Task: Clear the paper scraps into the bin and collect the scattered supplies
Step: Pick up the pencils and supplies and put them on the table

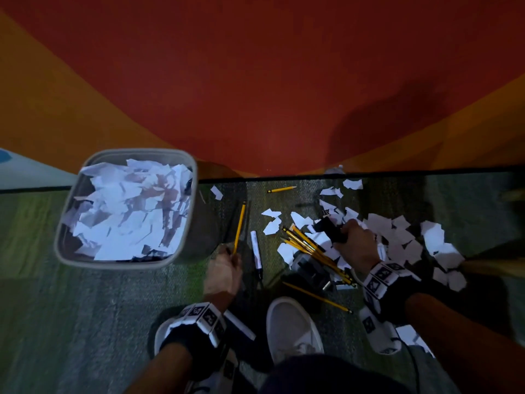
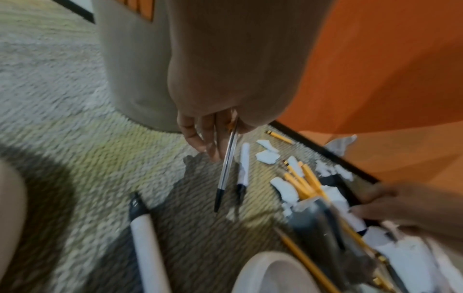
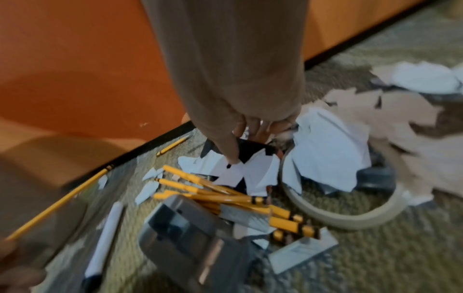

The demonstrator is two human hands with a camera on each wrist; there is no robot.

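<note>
Paper scraps [image 1: 397,237]: heaped right of bin [image 1: 125,207]. Left hand [image 1: 224,268] pinches pencil [image 1: 239,227] and pen [image 2: 226,168]; right hand [image 1: 358,245] grips dark object [image 1: 331,230]. Supplies best gathered before scraps are scooped.

A grey-green carpet [image 1: 85,308] covers the floor, its pile coarse and looped in the wrist views. At twelve o'clock stands a wall [image 1: 255,66] in red and orange, met by a black baseboard [image 1: 426,169]. At six o'clock a white shoe [image 1: 292,328] rests on the carpet, dark trousers [image 1: 326,376] just below it.
</note>
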